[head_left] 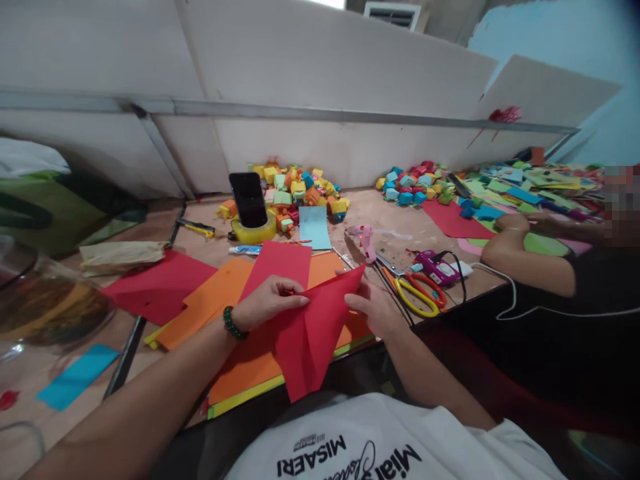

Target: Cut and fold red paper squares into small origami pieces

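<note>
A creased sheet of red paper (315,333) is held up at the table's front edge, one corner pointing up to the right. My left hand (273,298), with a dark green bead bracelet at the wrist, pinches its left edge between thumb and fingers. On the other side my right hand (370,308) grips the sheet near that corner, its thumb in front and some fingers hidden behind. Beneath lie orange sheets (245,373) with yellow-green edges below them. Another red sheet (283,263) rests flat just behind my left hand.
Scissors (415,297), a pink glue gun (365,243) and a purple device with a cable (440,268) lie to the right. Behind stand a phone (248,200) on a tape roll (254,230) and piles of small paper boxes (300,190). A co-worker's arm (530,260) rests at right.
</note>
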`<action>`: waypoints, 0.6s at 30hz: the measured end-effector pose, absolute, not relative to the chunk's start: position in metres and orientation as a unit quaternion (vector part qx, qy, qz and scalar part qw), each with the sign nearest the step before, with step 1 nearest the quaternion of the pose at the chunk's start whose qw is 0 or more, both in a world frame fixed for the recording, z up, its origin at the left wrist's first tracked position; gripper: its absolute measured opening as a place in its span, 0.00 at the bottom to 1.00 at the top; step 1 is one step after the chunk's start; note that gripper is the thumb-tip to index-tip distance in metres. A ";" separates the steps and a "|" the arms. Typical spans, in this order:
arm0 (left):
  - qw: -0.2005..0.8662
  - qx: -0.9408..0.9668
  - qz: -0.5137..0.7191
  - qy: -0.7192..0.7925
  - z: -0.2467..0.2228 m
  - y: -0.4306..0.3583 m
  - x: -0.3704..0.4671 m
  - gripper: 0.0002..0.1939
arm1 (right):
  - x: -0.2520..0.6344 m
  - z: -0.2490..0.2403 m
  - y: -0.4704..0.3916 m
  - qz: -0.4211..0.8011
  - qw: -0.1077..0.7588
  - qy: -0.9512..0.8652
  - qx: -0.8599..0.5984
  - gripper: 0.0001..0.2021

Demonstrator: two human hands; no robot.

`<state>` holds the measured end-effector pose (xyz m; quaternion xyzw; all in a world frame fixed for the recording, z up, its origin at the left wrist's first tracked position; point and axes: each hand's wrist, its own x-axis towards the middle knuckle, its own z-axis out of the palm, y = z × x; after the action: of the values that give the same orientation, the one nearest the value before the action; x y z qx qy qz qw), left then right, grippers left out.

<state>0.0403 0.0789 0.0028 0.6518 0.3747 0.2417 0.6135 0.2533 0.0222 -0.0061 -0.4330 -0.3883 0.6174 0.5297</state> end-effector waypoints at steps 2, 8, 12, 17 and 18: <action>0.611 0.656 0.234 0.377 0.001 0.076 0.042 0.20 | 0.246 -0.010 0.024 0.616 0.540 -0.347 -0.457 0.34; 0.614 0.624 0.242 0.418 0.003 0.073 0.046 0.21 | 0.245 -0.024 0.029 0.532 0.583 -0.362 -0.496 0.31; 0.636 0.594 0.242 0.429 0.005 0.072 0.049 0.21 | 0.247 -0.027 0.027 0.502 0.582 -0.384 -0.511 0.29; 0.667 0.555 0.246 0.431 0.004 0.070 0.049 0.20 | 0.249 -0.026 0.024 0.496 0.594 -0.377 -0.509 0.28; 0.672 0.548 0.247 0.431 0.004 0.070 0.049 0.20 | 0.249 -0.025 0.023 0.492 0.595 -0.380 -0.509 0.28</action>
<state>0.0492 0.0704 0.0036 0.5485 0.4313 0.2471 0.6724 0.2490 0.0232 -0.0249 -0.5095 -0.3799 0.4917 0.5953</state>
